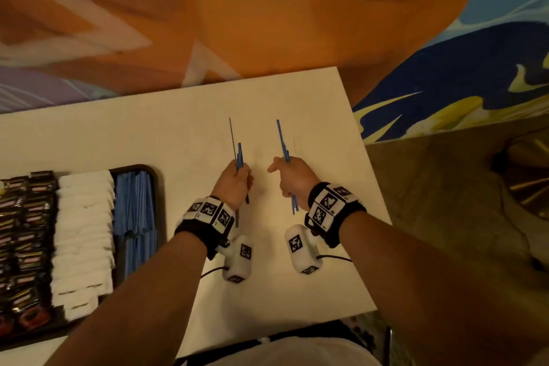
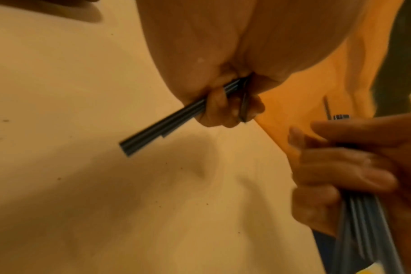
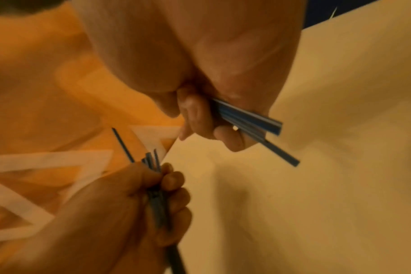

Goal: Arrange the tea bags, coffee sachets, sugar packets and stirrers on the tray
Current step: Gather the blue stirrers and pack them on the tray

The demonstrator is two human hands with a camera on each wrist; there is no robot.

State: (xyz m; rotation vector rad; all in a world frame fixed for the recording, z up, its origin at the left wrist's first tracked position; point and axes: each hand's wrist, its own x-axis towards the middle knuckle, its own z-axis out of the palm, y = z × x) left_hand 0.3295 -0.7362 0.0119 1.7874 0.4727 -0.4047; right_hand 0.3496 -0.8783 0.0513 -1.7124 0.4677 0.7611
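Note:
My left hand [image 1: 234, 181] grips a small bundle of blue stirrers [image 1: 239, 154] over the white table [image 1: 178, 128]. My right hand [image 1: 289, 178] grips a second bundle of blue stirrers [image 1: 283, 142] a short way to the right. Both bundles point away from me, and the hands do not touch. In the left wrist view the left bundle [image 2: 153, 133] sticks out below my curled fingers. In the right wrist view the right bundle [image 3: 246, 118] does the same. The black tray [image 1: 154, 187] lies at the left with blue stirrers [image 1: 135, 211], white packets [image 1: 84, 232] and dark sachets [image 1: 26, 232] in rows.
The table's right edge [image 1: 365, 157] runs close to my right hand, with brown floor beyond it. An orange and blue patterned surface [image 1: 267, 24] lies past the far edge. Marker-covered bands and white camera pods sit on both wrists.

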